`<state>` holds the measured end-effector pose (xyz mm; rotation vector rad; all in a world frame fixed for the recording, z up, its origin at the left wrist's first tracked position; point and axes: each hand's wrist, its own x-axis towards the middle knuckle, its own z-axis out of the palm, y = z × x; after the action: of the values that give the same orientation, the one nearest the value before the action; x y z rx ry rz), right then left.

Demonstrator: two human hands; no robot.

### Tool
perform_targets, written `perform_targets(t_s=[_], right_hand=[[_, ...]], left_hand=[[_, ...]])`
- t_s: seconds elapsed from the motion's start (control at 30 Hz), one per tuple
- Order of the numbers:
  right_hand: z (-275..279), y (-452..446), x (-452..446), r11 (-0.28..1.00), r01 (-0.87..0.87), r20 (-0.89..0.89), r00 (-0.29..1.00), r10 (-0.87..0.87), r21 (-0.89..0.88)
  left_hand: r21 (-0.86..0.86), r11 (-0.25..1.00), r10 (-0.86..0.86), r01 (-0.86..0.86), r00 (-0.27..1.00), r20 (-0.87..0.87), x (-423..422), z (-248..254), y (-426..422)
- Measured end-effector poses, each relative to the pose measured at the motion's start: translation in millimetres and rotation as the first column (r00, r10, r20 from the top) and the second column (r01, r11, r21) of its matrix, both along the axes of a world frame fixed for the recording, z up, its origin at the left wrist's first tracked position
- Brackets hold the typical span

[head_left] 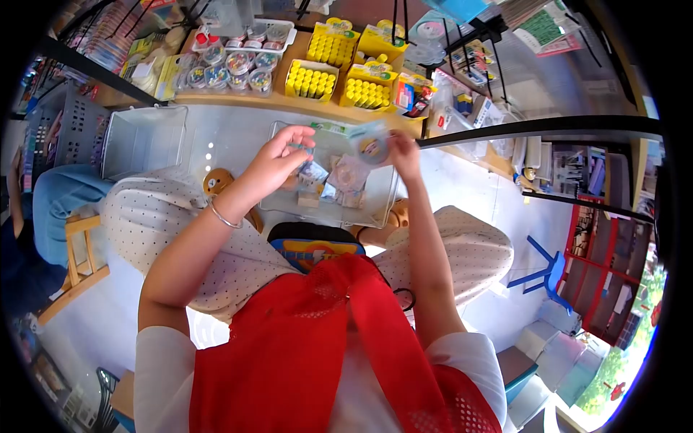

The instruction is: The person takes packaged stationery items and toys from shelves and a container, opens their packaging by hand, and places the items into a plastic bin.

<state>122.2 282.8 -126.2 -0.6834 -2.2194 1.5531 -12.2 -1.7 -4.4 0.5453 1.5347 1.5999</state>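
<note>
Over a clear bin [332, 213], the right hand [404, 153] pinches a packet [371, 147] extending toward the left hand [279, 159], fingers parted.

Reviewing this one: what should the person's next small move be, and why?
Probably lower the right hand a little, bringing the clear packet down into the plastic bin: the right fingers grip the packet, which appears to be over the bin, where other small packets lie. The left hand is apart from the held packet.
</note>
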Motion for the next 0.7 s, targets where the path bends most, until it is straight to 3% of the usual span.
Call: perform_targets(t_s=[0.07,0.13,0.17,0.43,0.7], right_hand=[[43.6,19.6,-1.2,0.987,0.094,-0.305,0.944,-0.129,-0.127],[81.3,32.4,-9.6,0.941,0.293,-0.333,0.882,-0.334,-0.169],[87.3,44.5,-12.7,0.93,0.31,-0.345,0.866,-0.361,-0.197],[99.8,69.7,-36.9,0.888,0.346,-0.359,0.821,-0.443,-0.304],[84.1,79.7,-42.9,0.866,0.399,-0.373,0.787,-0.492,-0.3]], left_hand=[[-0.015,1.0,-0.022,0.022,1.0,-0.002,0.1,-5.9,1.9],[-0.028,0.999,-0.022,0.021,1.0,-0.006,0.8,-4.8,3.3],[-0.046,0.999,-0.022,0.021,1.0,-0.015,1.0,-2.9,4.2],[-0.05,0.998,-0.033,0.03,0.998,-0.057,1.1,-3.9,5.5],[-0.043,0.998,-0.036,0.035,0.999,-0.027,-0.3,-7.7,2.3]])
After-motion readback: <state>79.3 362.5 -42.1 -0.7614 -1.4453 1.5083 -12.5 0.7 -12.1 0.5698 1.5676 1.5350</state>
